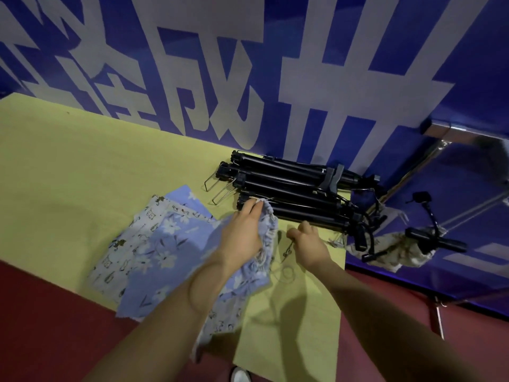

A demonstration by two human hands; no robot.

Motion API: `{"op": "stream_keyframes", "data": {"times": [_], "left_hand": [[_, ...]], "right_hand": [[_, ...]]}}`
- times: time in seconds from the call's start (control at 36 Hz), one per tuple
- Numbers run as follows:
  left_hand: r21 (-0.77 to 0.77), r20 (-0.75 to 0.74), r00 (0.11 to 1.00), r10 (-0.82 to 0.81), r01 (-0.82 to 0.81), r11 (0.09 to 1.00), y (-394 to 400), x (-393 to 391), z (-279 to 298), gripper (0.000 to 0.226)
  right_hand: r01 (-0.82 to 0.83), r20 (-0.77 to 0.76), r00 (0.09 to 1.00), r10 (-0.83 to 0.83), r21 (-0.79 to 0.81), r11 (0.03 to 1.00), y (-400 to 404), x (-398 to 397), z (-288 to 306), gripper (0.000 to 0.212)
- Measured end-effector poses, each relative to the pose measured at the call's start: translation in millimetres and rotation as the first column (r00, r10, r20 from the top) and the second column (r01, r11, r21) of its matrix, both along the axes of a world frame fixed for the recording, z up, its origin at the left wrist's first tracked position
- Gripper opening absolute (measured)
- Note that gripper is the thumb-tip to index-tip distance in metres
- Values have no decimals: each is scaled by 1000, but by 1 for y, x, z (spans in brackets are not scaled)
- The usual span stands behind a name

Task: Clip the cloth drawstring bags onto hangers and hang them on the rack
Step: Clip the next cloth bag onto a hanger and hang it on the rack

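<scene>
Several blue floral and animal-print drawstring bags (pixel 154 244) lie piled on the yellow-green table (pixel 68 166). My left hand (pixel 243 230) grips the gathered top of one blue bag (pixel 268 230) by its drawstring end. My right hand (pixel 308 244) pinches that bag's drawstring cord (pixel 287 252), which loops onto the table. A stack of black clip hangers (pixel 292 191) lies just beyond both hands at the table's back right. Off the table's right end, a cream bag (pixel 391 257) hangs clipped on a black hanger (pixel 435 238).
A chrome rack rail (pixel 465 133) runs along the upper right, in front of the blue wall with large white characters. Red floor (pixel 41 312) lies below the table's front edge. A white shoe tip (pixel 241 374) shows at the bottom.
</scene>
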State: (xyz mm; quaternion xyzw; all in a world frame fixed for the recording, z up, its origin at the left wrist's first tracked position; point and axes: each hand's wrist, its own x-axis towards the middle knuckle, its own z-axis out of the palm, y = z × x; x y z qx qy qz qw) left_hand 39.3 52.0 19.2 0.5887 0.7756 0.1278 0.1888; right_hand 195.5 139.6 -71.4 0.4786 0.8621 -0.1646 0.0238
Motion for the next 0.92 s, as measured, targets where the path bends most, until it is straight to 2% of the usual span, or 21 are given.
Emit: {"op": "stream_keyframes", "data": {"times": [0.14,0.33,0.44,0.56,0.72,0.81,0.92], "left_hand": [[1,13,1000,5,-5,1000,11,-2,-3,65],[-34,-23,1000,-14,14,999,15,-5,-5,68],[-126,-57,997,-61,53,991,14,-11,-1,77],[-202,-88,992,-91,72,977,12,-20,7,79],[-142,-163,985,-54,31,989,5,-36,25,77],[-116,-151,988,-27,10,993,1,-45,32,77],[-52,-102,994,-40,35,998,-4,-55,46,79]], "right_hand": [[-21,-39,999,24,95,995,8,-1,-8,20],[-25,-79,996,32,83,996,9,-1,-9,19],[38,-236,971,-25,53,998,7,-4,2,12],[36,-464,885,-23,19,999,3,-16,26,8],[9,-642,766,0,12,1000,-8,-48,69,4],[-56,-636,769,69,40,998,-16,-61,81,3],[-160,-487,849,203,130,979,-25,-71,88,7]]}}
